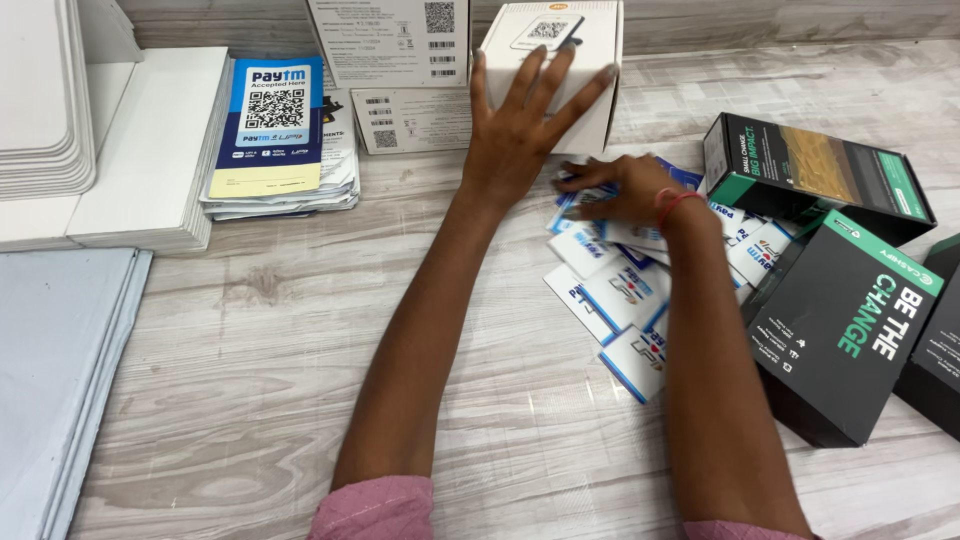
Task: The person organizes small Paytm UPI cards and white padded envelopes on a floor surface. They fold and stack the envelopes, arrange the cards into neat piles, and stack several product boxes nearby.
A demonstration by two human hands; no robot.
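The white box [560, 70] is a small cube-like carton with a square code label on its top, standing on the pale wood-grain surface [250, 330] against the back wall. The left hand [525, 125] lies flat on the box's front face, fingers spread wide and pointing up toward its top edge; it presses rather than grips.

Just right of and below the white box lies a loose heap of small cards [620, 290], white with blue borders, fanned over each other. The right hand [625, 190], with a red thread at its wrist, rests palm down on the top of this heap, fingers half curled over the cards; I cannot tell if it has 1 pinched.

Farther right of the box sit 3 black-and-green cartons [840, 320], all closed, contents unseen. Left of the box lies a stack of blue-and-white sheets [275, 130].
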